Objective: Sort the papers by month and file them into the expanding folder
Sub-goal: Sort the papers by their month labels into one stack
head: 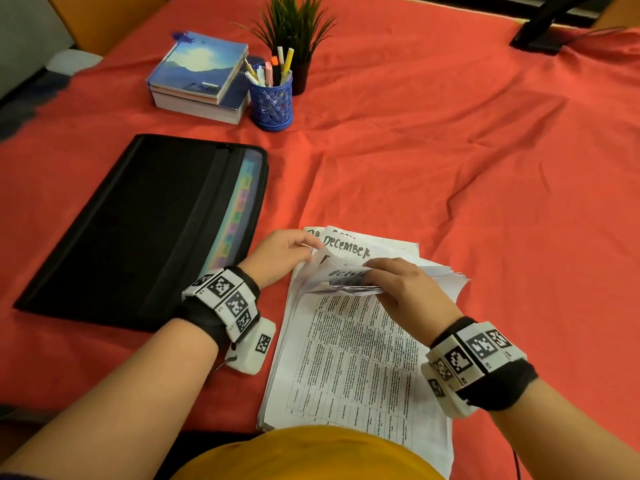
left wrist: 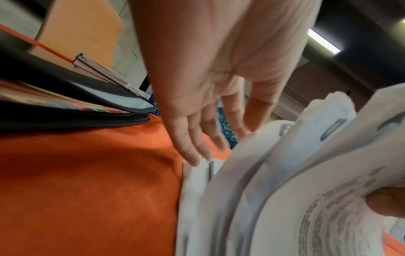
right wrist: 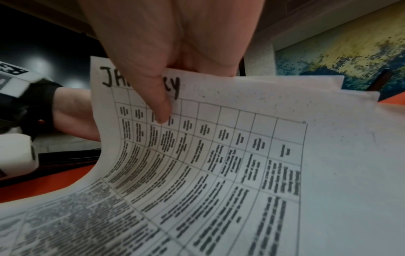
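Note:
A stack of printed papers [head: 353, 358] lies on the red cloth in front of me. My right hand [head: 398, 285] grips several sheets by their far edge and bends them back toward me. In the right wrist view its thumb [right wrist: 153, 90] presses on a table sheet [right wrist: 219, 173] headed "January". A sheet marked "December" [head: 346, 250] shows underneath. With straight fingers, my left hand [head: 287, 249] touches the stack's far left corner [left wrist: 206, 166]. To the left lies the black expanding folder [head: 138, 230], unzipped, its coloured tabs [head: 239, 206] showing along the right edge.
At the back stand two stacked books [head: 199, 76], a blue pen cup [head: 272, 102] and a small potted plant [head: 294, 26]. A black stand [head: 543, 26] sits at the far right corner. The wrinkled red cloth [head: 467, 161] stretches bare to the right of the papers.

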Demonstrator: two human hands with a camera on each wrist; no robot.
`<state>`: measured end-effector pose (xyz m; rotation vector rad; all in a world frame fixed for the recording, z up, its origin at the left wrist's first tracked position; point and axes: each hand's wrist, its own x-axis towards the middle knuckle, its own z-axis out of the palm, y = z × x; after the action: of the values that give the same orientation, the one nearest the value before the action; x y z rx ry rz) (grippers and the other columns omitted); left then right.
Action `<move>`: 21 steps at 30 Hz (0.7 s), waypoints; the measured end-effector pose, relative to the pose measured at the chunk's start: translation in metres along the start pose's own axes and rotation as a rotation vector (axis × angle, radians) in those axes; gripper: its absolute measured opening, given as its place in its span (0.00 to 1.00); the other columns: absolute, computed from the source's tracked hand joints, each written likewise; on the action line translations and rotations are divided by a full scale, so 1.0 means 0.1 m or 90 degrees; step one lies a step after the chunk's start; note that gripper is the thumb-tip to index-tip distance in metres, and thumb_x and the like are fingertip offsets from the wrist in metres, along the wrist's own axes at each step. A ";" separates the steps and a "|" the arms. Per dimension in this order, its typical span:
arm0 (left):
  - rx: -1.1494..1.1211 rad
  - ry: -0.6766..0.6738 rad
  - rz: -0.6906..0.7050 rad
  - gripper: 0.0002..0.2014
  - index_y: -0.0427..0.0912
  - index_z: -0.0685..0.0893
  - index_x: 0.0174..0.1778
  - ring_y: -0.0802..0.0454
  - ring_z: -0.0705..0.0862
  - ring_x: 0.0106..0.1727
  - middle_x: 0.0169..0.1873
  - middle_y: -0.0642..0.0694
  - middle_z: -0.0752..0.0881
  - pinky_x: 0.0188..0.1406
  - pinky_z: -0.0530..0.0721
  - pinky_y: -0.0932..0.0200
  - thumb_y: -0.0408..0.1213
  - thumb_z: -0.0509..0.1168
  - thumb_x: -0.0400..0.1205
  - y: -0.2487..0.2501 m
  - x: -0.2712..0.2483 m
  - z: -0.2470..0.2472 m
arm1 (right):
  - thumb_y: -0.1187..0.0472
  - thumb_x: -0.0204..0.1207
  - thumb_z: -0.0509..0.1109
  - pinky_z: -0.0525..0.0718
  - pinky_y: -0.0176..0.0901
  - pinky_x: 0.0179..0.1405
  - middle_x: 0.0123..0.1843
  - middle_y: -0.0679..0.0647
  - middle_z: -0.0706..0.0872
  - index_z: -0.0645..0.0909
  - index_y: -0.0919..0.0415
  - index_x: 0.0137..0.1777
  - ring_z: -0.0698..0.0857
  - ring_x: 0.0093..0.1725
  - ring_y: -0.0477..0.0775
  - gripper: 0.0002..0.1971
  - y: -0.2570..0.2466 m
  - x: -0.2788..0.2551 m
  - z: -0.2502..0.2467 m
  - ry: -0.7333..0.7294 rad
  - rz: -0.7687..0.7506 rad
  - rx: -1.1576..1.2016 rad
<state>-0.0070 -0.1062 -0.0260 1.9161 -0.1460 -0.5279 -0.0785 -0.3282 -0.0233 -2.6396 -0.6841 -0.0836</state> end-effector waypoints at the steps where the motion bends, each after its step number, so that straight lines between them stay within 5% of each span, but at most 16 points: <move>1: 0.002 0.028 -0.018 0.12 0.41 0.86 0.52 0.60 0.82 0.49 0.46 0.52 0.85 0.61 0.79 0.57 0.24 0.61 0.79 0.00 0.03 0.03 | 0.78 0.62 0.74 0.85 0.52 0.48 0.56 0.59 0.86 0.86 0.62 0.49 0.87 0.49 0.63 0.17 -0.02 -0.02 0.00 0.012 0.011 -0.004; 6: -0.022 0.028 -0.089 0.20 0.40 0.72 0.71 0.51 0.80 0.45 0.51 0.46 0.82 0.36 0.76 0.65 0.32 0.63 0.83 0.02 0.12 0.15 | 0.75 0.66 0.67 0.85 0.52 0.49 0.64 0.63 0.81 0.84 0.63 0.47 0.86 0.53 0.63 0.12 -0.06 -0.08 0.01 0.032 0.033 0.014; 9: -0.030 0.035 -0.055 0.23 0.40 0.74 0.70 0.49 0.82 0.49 0.47 0.45 0.85 0.45 0.80 0.56 0.22 0.65 0.78 -0.03 0.14 0.15 | 0.69 0.70 0.59 0.81 0.43 0.48 0.69 0.63 0.76 0.84 0.63 0.45 0.87 0.51 0.58 0.12 -0.07 -0.08 0.00 0.030 0.041 0.034; 12: -0.009 0.008 -0.016 0.15 0.41 0.87 0.52 0.48 0.85 0.46 0.43 0.47 0.88 0.52 0.81 0.51 0.19 0.64 0.77 -0.06 0.11 0.11 | 0.78 0.65 0.68 0.80 0.42 0.48 0.72 0.64 0.74 0.84 0.64 0.44 0.87 0.50 0.57 0.12 -0.06 -0.06 0.01 0.035 0.050 0.049; 16: 0.010 0.007 0.008 0.11 0.31 0.88 0.49 0.70 0.82 0.34 0.38 0.49 0.87 0.43 0.79 0.74 0.18 0.67 0.74 -0.04 0.06 0.06 | 0.79 0.64 0.70 0.83 0.47 0.47 0.72 0.64 0.74 0.84 0.64 0.42 0.87 0.52 0.62 0.12 -0.05 -0.04 0.02 0.046 0.048 0.049; 21: -0.016 0.009 -0.015 0.08 0.28 0.85 0.47 0.48 0.83 0.45 0.46 0.33 0.87 0.53 0.83 0.49 0.17 0.67 0.74 -0.07 0.06 0.08 | 0.80 0.59 0.74 0.85 0.54 0.48 0.60 0.60 0.85 0.86 0.62 0.45 0.84 0.47 0.66 0.17 -0.02 -0.04 0.02 0.062 0.020 0.012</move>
<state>-0.0059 -0.1124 -0.0367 1.8990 -0.1069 -0.5300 -0.0833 -0.3273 -0.0251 -2.6079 -0.6077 -0.1951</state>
